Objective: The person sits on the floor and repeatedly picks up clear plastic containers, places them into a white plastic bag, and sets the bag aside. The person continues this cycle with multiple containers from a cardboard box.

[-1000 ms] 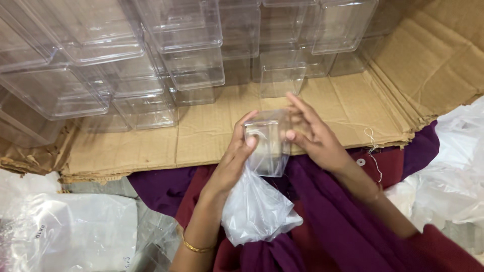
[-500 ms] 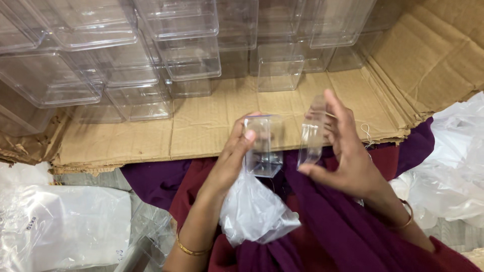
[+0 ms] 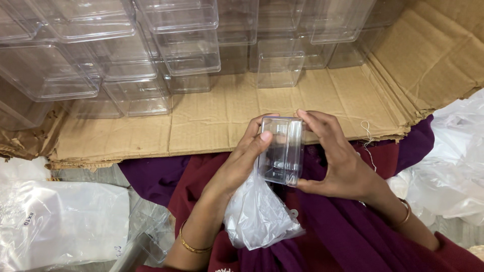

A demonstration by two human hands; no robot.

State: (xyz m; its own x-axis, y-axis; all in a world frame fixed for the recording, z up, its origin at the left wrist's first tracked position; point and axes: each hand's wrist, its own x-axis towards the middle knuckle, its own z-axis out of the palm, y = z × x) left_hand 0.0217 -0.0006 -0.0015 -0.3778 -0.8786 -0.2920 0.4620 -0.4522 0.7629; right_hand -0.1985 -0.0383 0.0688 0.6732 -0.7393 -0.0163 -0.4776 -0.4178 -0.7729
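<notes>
Clear box [image 3: 281,150], upright, long axis vertical: clamped between left hand [image 3: 241,163] and right hand [image 3: 339,162], 2 hands equally near.

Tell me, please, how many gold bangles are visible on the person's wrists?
2: one gold bangle on the left wrist, bottom centre, and one gold bangle on the right wrist, partly hidden.

Small box [image 3: 280,150]: clear glossy hard plastic. Bag [image 3: 257,214] just below box: thin crinkly translucent plastic. Sheet [image 3: 201,118] behind box: matt rough brown cardboard
</notes>
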